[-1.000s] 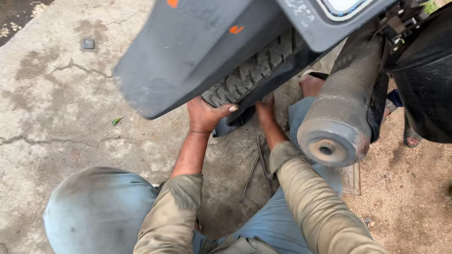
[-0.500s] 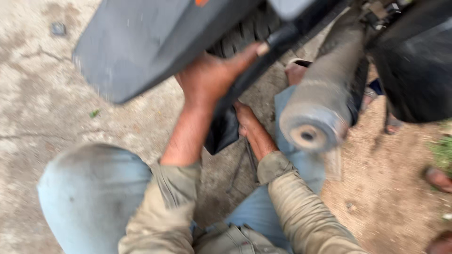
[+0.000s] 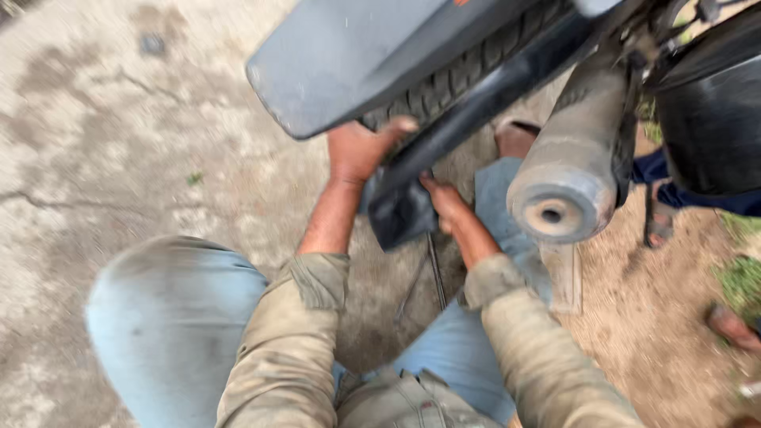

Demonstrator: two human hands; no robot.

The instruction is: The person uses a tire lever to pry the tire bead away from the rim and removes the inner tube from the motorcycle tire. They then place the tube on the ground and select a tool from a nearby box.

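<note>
I am crouched behind a motorcycle's rear wheel. My left hand (image 3: 358,149) presses on the knobby black tyre (image 3: 456,79) just below the dark grey rear mudguard (image 3: 357,55), thumb on the tread. My right hand (image 3: 444,202) grips the lower edge of a black mud flap (image 3: 400,214) that hangs under the tyre. The wheel's lower part is hidden behind the flap and my hands. The picture is motion-blurred.
A dusty grey exhaust silencer (image 3: 567,170) juts toward me at the right. Thin metal rods (image 3: 434,273) lie on the cracked concrete (image 3: 119,143) between my knees. Another person's sandalled foot (image 3: 656,226) and a dark blue trouser leg are at the right, on bare soil.
The view has swung, so the mudguard now sits further right. My left hand stays on the tyre. My right hand has shifted onto the black flap's edge.
</note>
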